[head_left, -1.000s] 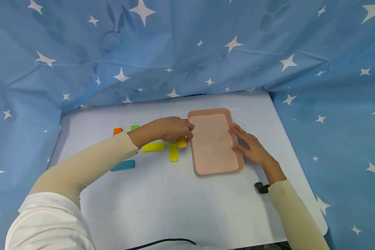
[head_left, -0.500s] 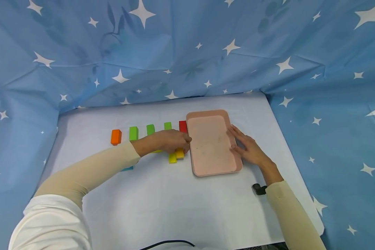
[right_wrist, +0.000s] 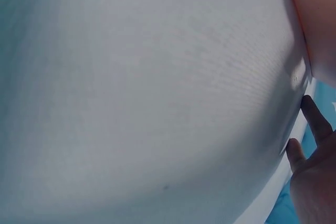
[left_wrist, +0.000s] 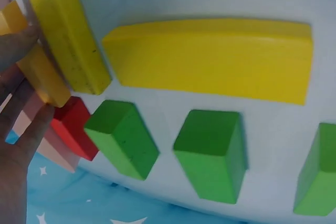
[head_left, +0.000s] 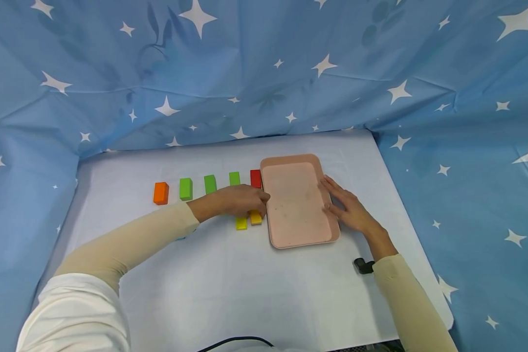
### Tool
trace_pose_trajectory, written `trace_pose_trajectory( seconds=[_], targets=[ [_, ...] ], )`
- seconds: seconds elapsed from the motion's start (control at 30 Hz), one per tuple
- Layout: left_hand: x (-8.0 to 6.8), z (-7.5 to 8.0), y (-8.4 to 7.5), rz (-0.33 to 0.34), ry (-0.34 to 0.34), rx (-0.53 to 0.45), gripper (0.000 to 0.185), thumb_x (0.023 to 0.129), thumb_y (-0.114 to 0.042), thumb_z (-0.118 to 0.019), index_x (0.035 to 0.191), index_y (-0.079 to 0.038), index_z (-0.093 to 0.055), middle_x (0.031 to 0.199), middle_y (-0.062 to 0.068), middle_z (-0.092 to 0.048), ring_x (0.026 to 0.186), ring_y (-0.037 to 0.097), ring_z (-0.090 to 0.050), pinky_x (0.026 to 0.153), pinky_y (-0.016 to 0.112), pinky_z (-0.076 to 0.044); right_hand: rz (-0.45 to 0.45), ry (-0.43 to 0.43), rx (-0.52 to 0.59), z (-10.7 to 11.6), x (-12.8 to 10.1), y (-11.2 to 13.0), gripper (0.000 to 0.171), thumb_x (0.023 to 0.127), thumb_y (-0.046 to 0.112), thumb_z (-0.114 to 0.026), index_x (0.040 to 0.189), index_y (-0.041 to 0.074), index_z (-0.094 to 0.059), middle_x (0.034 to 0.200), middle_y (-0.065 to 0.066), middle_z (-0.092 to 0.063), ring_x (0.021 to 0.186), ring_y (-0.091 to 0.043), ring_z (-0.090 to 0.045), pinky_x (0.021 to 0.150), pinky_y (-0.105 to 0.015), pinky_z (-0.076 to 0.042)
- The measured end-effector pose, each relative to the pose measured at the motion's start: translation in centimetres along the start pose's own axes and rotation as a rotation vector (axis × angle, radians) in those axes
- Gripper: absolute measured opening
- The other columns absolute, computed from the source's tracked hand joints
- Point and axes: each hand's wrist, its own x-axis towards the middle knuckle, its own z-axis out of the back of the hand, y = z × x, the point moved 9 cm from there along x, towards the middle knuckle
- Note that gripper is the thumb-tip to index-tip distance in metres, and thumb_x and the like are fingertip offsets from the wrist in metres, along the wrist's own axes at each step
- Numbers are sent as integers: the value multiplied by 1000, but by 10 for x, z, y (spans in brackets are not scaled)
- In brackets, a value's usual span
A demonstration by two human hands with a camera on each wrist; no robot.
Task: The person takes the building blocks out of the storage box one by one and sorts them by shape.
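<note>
My left hand (head_left: 239,199) pinches an orange-yellow block (left_wrist: 44,74) between thumb and fingers, close to the left edge of a pink tray (head_left: 297,205). Beside that block lies a narrow yellow block (left_wrist: 68,32), roughly parallel to it. A red block (head_left: 255,179) sits just beyond the hand, near the tray's upper left corner. In the left wrist view, a long yellow block (left_wrist: 210,59) lies crosswise; in the head view my left hand and forearm hide it. My right hand (head_left: 352,210) rests with extended fingers against the tray's right rim.
Green blocks (head_left: 186,188) and an orange block (head_left: 161,193) form a row leftward from the red one. A blue block (head_left: 181,238) is mostly hidden under the left forearm. A black object (head_left: 363,265) lies by the right wrist. A black cable (head_left: 235,338) crosses the front edge.
My left hand has moved toward the front of the table with the orange-yellow block, uncovering the red and green blocks. The right hand stays at the tray. The head view has shifted slightly.
</note>
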Motion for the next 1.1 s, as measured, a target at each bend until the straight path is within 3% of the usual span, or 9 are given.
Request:
trace_pose_trajectory(
  seconds=[0.37,0.87,1.1],
  targets=[
    [-6,-2,-2,-100,-124,47,29,94,-10,-77,118,-27,-80,111,1,-63,102,16,-58,92,26,-55,-6,1,23,1,3,-1,71,103,20,-61,166,19,-28,175,-1,-18,158,-40,-24,119,-73,-20],
    [-3,-8,-3,-85,-94,25,34,94,-9,-76,124,-27,-79,114,2,-62,105,15,-59,95,26,-55,-13,-12,32,2,0,0,71,102,20,-61,166,20,-29,175,-3,-19,159,-39,-22,121,-71,-22],
    [-2,-9,-4,-104,-109,21,29,94,-9,-76,118,-25,-80,110,2,-60,101,15,-57,89,24,-54,-36,-9,30,2,-1,-3,72,102,21,-61,166,21,-28,175,-1,-18,160,-37,-20,121,-70,-22]
  ],
)
